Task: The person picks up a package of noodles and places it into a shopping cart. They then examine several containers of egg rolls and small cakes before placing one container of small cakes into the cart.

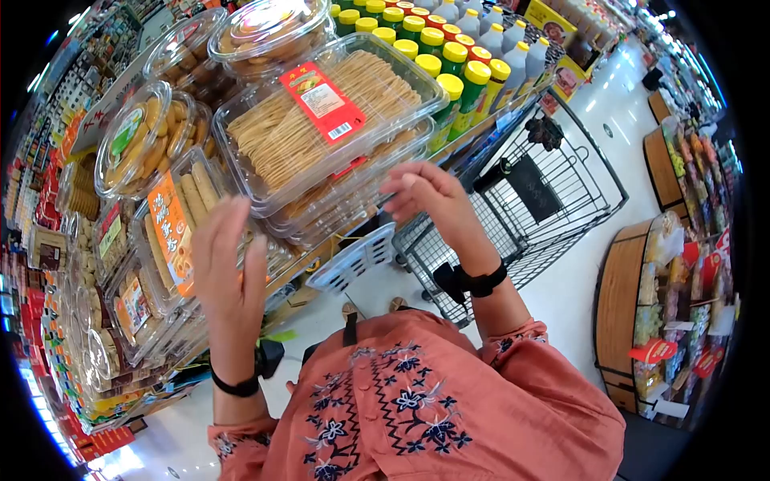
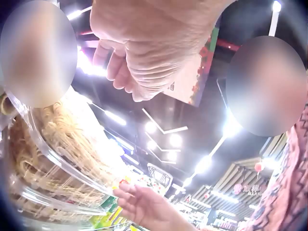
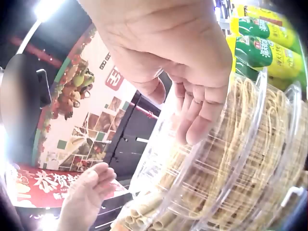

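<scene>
In the head view the left hand (image 1: 228,268) is raised over the packs of rolled biscuits (image 1: 192,192), fingers extended, holding nothing. The right hand (image 1: 433,200) hovers by the near right corner of a stack of clear boxes with thin stick snacks (image 1: 373,80), its fingers loosely bent and empty. The top box bears a red label (image 1: 322,103). From the right wrist the right hand (image 3: 178,72) appears beside the stacked boxes (image 3: 231,144), with the left hand (image 3: 89,195) further off. The left wrist view shows the left hand (image 2: 144,48) with nothing in it.
Round tubs of biscuits (image 1: 132,140) stand at the left, and bottles with yellow caps (image 1: 473,80) behind the boxes. A shopping cart (image 1: 529,192) is on the right, near a pale plastic basket (image 1: 353,258) below the display edge. Wooden display bins (image 1: 626,309) stand farther right.
</scene>
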Tool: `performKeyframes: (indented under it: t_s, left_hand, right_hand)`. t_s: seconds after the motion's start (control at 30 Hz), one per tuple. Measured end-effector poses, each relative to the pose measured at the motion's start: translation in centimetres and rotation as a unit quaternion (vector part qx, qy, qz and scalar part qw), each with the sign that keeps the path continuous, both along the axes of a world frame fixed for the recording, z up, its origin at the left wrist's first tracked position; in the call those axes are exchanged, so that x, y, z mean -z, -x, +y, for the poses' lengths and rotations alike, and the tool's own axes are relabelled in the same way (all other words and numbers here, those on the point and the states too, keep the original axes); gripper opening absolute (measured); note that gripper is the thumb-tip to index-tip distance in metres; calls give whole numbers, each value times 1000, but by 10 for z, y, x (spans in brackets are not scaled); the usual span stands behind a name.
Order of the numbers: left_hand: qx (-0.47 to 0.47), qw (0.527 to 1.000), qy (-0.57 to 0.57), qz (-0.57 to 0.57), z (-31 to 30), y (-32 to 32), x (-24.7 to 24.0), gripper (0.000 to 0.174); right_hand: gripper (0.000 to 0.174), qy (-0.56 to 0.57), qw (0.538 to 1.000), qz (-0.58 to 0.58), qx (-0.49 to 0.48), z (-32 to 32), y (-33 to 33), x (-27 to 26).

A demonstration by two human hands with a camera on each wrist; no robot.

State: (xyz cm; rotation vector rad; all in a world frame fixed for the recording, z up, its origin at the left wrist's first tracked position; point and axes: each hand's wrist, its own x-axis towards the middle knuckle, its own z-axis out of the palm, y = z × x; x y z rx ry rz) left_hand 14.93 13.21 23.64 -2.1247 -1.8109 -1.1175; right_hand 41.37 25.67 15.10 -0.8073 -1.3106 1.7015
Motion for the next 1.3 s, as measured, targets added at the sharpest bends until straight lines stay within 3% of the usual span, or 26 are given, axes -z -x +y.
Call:
performKeyframes:
  t_s: [0.23,0.4,0.9,1.3]
  left_hand:
    - [-10,998,19,53,38,-13,25,40]
    - [-16,998,28,62,43,-13,36,34]
    - [-34,998,12,53,45,-16,39,30]
    - [-41,997,11,61,43,-18,40,28]
  right_hand:
    - [30,-10,995,47,90,32,-9,-6]
    - [32,2,984,64,165,51,-10,-7]
    - [19,-9,979,137,150,84,1,-6]
    - [20,5,978,147,144,82,1,-4]
